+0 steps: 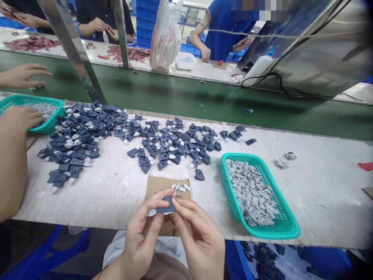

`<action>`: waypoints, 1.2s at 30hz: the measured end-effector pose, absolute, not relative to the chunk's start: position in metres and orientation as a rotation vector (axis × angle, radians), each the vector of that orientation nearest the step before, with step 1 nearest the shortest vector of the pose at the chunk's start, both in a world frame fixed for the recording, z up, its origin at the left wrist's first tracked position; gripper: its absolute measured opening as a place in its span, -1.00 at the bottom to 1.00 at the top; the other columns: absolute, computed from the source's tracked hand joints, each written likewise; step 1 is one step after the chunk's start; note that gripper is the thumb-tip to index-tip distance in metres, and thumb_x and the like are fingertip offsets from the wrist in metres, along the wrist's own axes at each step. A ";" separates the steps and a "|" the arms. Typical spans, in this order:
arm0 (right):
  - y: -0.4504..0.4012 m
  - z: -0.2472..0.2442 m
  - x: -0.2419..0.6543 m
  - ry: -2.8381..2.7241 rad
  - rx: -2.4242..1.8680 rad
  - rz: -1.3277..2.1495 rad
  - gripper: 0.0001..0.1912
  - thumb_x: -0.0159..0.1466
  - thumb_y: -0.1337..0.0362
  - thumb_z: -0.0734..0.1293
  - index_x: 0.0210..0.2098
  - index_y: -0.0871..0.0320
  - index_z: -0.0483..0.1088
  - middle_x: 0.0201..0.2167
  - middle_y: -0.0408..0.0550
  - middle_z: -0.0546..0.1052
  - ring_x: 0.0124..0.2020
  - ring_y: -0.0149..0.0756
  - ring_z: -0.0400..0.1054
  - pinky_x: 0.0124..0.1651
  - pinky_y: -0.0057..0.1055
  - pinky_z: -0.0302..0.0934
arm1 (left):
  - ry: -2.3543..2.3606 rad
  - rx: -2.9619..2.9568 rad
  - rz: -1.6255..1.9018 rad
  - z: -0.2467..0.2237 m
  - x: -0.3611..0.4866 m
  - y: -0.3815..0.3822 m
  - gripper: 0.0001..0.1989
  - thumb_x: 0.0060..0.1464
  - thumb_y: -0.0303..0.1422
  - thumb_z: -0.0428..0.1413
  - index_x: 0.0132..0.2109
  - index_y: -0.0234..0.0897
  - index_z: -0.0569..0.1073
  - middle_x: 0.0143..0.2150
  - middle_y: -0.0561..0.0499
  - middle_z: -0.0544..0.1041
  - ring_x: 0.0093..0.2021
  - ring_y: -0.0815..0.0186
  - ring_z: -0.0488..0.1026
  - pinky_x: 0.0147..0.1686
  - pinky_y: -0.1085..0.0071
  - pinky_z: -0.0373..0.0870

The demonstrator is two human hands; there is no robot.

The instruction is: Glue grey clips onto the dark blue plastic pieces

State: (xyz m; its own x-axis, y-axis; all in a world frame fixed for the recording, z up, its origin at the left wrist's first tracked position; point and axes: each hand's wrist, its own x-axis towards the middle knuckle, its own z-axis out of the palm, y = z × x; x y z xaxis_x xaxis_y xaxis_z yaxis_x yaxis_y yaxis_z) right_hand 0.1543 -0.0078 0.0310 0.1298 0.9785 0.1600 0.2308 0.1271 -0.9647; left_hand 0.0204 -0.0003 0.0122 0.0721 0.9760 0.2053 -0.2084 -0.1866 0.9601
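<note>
Centrally, small flat navy piece, whitish along lower edge, fingertips of left hand and right hand pinching it.

Matt plastic piece, glossy plastic basket, matt cardboard

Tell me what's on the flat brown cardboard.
On the cardboard, several small pale-grey pieces lie near the far edge. The left hand, right hand and the dark-blue part they hold cover much of it, hiding anything beneath.
</note>
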 end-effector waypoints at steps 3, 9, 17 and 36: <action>-0.008 0.031 0.150 -1.323 -1.296 0.829 -0.63 0.29 0.44 0.39 -0.02 -0.14 0.60 -0.16 -0.06 0.64 -0.15 -0.20 0.56 -0.09 -0.35 0.47 | 0.892 1.229 1.398 0.009 0.023 0.002 -0.73 0.30 -0.52 0.05 0.02 -0.07 0.48 0.20 -0.03 0.53 0.24 0.26 0.44 0.12 0.44 0.48; -0.003 0.032 0.148 -1.273 -1.348 0.701 -0.67 0.29 0.43 0.39 -0.06 -0.09 0.62 -0.25 -0.03 0.63 -0.23 -0.20 0.54 -0.14 -0.36 0.46 | 0.881 1.214 1.409 0.001 0.032 0.012 -0.78 0.31 -0.48 0.05 0.00 -0.10 0.48 0.19 -0.10 0.53 0.21 0.20 0.47 0.08 0.37 0.53; 0.016 0.035 0.165 -1.319 -1.233 0.812 -0.62 0.37 0.40 0.27 0.04 -0.10 0.57 -0.09 -0.02 0.62 -0.07 -0.21 0.53 -0.05 -0.40 0.44 | 0.935 1.183 1.243 0.020 0.034 0.051 -0.84 0.17 -0.39 0.22 -0.09 -0.21 0.56 0.02 -0.16 0.63 -0.01 0.18 0.62 -0.12 0.43 0.60; 0.095 0.023 0.395 -2.051 -1.869 0.244 -0.78 0.31 0.34 0.23 -0.28 0.08 0.53 -0.27 0.07 0.55 -0.17 0.01 0.46 -0.12 -0.05 0.40 | 1.787 1.695 1.033 0.023 -0.011 0.376 -0.87 -0.05 -0.44 0.20 -0.27 -0.31 0.48 -0.21 -0.11 0.61 -0.14 0.09 0.50 0.01 0.19 0.34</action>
State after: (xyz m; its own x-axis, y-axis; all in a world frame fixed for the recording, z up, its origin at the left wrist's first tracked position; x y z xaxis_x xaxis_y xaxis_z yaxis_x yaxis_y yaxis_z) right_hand 0.3952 0.0952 0.0227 -0.0651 0.9876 0.1432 0.9264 0.1131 -0.3592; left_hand -0.0112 0.3761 0.0226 -0.1294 0.9785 0.1608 0.6273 -0.0448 0.7775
